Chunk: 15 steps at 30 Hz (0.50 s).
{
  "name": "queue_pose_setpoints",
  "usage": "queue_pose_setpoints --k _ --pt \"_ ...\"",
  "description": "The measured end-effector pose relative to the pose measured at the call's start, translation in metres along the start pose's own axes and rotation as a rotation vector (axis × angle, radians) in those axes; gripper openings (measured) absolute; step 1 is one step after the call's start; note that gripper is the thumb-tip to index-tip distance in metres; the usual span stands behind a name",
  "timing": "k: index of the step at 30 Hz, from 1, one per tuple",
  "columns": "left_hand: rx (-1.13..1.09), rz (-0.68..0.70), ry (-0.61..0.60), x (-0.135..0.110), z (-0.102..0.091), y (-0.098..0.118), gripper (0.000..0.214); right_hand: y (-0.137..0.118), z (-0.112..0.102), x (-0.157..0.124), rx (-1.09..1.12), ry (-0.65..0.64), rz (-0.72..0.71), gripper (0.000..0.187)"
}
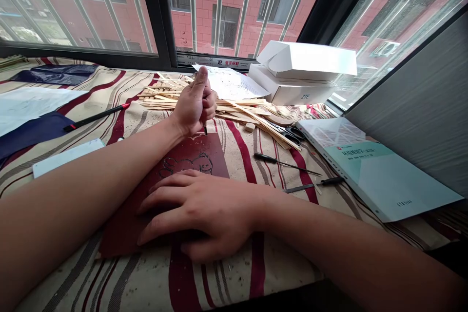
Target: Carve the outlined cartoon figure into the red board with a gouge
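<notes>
My left hand (195, 103) is closed in a fist, thumb on top, around an upright carving tool (205, 131). Only the tool's thin dark tip shows below the fist, at the far edge of a dark red board (218, 153). A cartoon-like outline (199, 162) is cut into the board, partly covered by my right hand (204, 209). That hand lies palm down across the near part of the board, fingers spread, holding nothing. Pale crumbs are scattered around the board.
Thin wooden sticks (161, 100) are piled behind the board, near a paper sheet (230, 82) and white box (292, 90). Rightward lie black scissors (292, 133), two black-handled slim tools (266, 158) (332, 181) and a book (380, 170). A black-red pen (97, 116) lies left.
</notes>
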<state>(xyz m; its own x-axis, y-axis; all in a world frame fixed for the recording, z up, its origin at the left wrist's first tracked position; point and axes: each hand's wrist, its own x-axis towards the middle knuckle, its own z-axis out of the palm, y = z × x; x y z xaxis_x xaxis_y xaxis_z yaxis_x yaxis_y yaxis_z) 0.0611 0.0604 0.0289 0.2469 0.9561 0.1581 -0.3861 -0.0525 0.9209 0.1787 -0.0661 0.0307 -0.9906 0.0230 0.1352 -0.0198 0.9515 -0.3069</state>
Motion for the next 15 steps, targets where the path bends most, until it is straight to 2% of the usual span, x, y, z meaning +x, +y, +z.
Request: queue_pose_setpoints --k 6,8,12,13,15 --pt "0.016 -0.039 -0.080 0.004 0.001 0.000 0.060 0.002 0.002 0.001 0.006 0.018 -0.020 0.053" --pt "0.028 0.030 -0.026 0.002 0.005 -0.006 0.058 0.002 0.003 0.001 0.008 0.022 -0.026 0.053" --pt "0.105 0.300 0.153 -0.006 0.014 -0.017 0.058 0.001 0.003 0.000 0.017 0.031 -0.017 0.054" --pt "0.112 0.334 0.171 -0.007 0.015 -0.017 0.059 0.001 0.004 0.000 0.020 0.031 -0.015 0.054" --pt "0.089 0.302 0.138 -0.009 0.016 -0.015 0.060 0.000 0.004 0.001 0.015 0.031 -0.009 0.054"
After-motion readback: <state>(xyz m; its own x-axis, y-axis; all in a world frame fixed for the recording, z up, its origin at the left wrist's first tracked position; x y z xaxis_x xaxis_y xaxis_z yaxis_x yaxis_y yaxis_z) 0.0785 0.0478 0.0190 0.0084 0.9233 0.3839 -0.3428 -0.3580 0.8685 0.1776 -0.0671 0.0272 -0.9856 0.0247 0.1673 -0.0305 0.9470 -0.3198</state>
